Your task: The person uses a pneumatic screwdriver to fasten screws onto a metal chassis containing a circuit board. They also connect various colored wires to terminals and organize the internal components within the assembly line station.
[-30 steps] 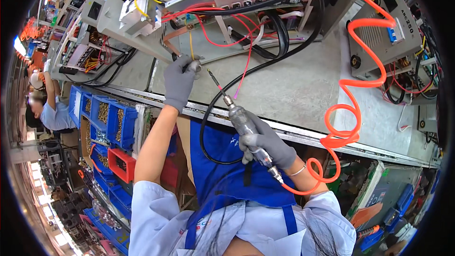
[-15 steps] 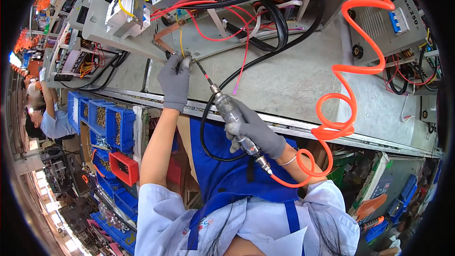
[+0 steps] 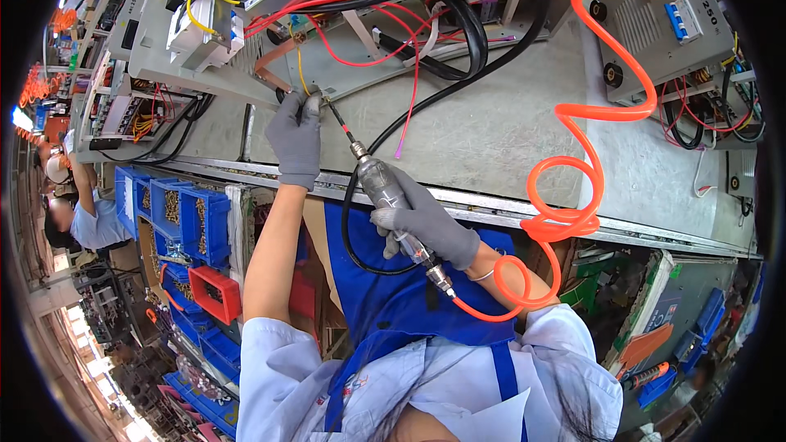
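My right hand (image 3: pixel 431 225), in a grey glove, is wrapped around an air screwdriver (image 3: pixel 383 186). The tool slants up and left, and its bit ends beside the fingertips of my gloved left hand (image 3: pixel 295 139). Those fingers are pinched at the lower end of a yellow wire (image 3: pixel 300 65), by the near edge of a grey metal chassis (image 3: pixel 344 74). Whether a screw sits at the bit's tip is hidden by the fingers. An orange coiled air hose (image 3: pixel 598 139) runs from the tool's rear up to the right. Red wires (image 3: pixel 360 63) hang loose over the chassis.
A white boxy part (image 3: pixel 201 33) sits on the chassis panel. Thick black cable (image 3: pixel 426 110) loops across the metal bench (image 3: pixel 483 139). Another grey unit (image 3: pixel 655 33) stands right. Blue bins of screws (image 3: pixel 205 221) and a red bin (image 3: pixel 215 290) lie lower left. A person (image 3: pixel 94 217) is at far left.
The whole view has shifted slightly, putting bench, chassis and hands a little further left. The bit stays at my left fingertips, and both hands keep their grips.
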A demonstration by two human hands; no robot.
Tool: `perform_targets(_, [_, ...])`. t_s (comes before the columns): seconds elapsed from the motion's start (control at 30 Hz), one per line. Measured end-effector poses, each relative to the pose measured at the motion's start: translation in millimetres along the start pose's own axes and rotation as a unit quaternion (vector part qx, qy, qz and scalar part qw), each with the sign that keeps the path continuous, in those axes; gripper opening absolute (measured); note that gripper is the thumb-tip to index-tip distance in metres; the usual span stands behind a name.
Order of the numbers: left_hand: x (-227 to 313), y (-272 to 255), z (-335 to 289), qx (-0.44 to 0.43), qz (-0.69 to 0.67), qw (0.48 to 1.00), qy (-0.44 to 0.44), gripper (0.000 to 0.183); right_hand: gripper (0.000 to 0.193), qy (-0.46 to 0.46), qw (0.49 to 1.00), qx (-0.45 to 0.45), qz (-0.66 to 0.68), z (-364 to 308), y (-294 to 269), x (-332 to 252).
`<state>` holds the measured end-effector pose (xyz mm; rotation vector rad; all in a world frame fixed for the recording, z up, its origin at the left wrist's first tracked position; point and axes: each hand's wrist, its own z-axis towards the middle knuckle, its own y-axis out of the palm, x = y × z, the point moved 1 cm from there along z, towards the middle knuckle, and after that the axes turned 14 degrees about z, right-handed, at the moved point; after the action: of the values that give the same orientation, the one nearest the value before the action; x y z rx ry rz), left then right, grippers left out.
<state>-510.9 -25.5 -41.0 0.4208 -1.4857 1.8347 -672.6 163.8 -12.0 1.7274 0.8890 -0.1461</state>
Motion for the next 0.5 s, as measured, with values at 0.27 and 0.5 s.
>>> perform_targets(0.27, [-3, 4, 3, 0.035, 0.016, 0.999, 0.034, 0.016, 0.081, -0.026, 1.000, 0.008, 0.000, 7, 8, 0])
perform_targets(0.5, [6, 7, 4, 0.043, 0.052, 0.996, 0.055, 0.016, 0.087, -0.076, 0.997, 0.018, -0.016, 23, 6, 24])
